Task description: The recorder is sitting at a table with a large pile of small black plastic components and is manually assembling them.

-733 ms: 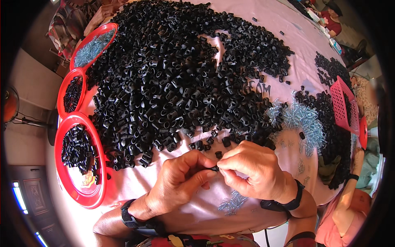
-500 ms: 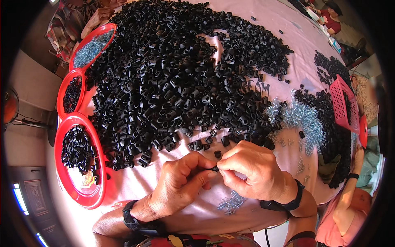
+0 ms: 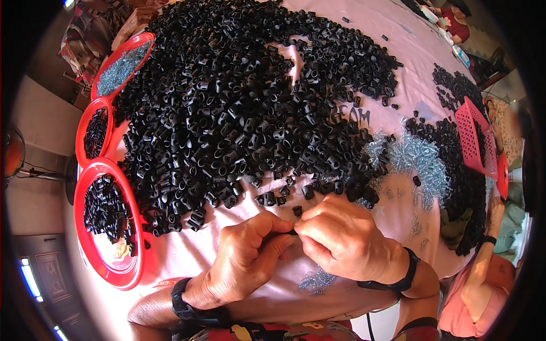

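Close to the table's near edge, my left hand (image 3: 244, 253) and my right hand (image 3: 348, 236) meet fingertip to fingertip. Between them they pinch a small black plastic part (image 3: 292, 232), mostly covered by the fingers; it looks like a piece of a cord lock. Just beyond the fingertips lies a single black barrel-shaped piece (image 3: 297, 211). A huge heap of hollow black cord-lock barrels (image 3: 227, 125) spreads out in front of both hands. Under my right wrist sits a small scatter of bluish metal springs (image 3: 317, 281).
Along the left edge stand red plates: one with springs (image 3: 122, 68), two with black pieces (image 3: 95, 133) (image 3: 106, 207). A larger spring pile (image 3: 420, 162) lies to the right, near a pink basket (image 3: 473, 136). A co-worker's arm (image 3: 483, 273) reaches in at right.
Both hands stay pinched together in nearly the same spot, the right fingers closing slightly more over the small part. The whole view has shifted a little.
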`<action>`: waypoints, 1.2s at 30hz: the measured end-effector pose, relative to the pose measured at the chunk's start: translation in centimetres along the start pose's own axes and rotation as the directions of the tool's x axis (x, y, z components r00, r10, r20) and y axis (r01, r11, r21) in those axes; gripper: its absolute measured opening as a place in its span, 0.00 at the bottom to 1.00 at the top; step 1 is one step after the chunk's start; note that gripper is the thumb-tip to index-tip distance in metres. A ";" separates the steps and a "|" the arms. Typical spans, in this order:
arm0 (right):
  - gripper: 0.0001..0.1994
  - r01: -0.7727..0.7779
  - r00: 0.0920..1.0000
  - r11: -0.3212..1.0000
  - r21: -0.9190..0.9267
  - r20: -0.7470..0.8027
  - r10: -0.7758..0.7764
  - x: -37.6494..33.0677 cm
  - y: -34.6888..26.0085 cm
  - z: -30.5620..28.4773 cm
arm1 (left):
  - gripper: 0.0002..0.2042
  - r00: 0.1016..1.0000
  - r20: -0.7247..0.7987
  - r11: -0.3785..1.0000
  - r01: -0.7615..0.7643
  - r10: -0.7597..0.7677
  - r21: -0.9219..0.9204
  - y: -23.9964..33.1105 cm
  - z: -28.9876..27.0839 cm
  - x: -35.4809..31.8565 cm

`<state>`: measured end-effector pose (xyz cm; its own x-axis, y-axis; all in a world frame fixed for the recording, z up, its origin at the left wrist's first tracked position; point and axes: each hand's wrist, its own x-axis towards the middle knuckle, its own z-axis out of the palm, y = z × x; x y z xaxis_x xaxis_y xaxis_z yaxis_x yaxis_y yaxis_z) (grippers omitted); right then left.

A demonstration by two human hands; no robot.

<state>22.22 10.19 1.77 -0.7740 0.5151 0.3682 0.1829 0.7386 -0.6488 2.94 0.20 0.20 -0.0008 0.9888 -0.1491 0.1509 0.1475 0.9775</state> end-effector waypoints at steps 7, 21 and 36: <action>0.10 -0.045 0.999 0.995 0.090 -0.021 0.048 0.0 0.7 0.1 | 0.07 0.997 -0.032 0.997 0.062 -0.064 -0.045 -0.1 0.5 -0.1; 0.09 -0.087 0.992 0.990 0.115 -0.082 0.097 -0.2 0.5 0.6 | 0.07 0.995 -0.046 0.991 0.080 -0.086 -0.111 -0.1 0.8 0.4; 0.28 0.110 0.991 0.990 -0.090 -0.066 -0.116 0.1 0.0 0.4 | 0.11 0.965 0.164 0.766 0.261 -0.203 -0.588 -0.5 -0.2 1.2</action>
<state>21.90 10.07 1.49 -0.7480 0.4534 0.4846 0.1503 0.8270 -0.5417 2.68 1.35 -0.41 0.1308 0.9211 -0.3666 -0.4655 0.3836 0.7976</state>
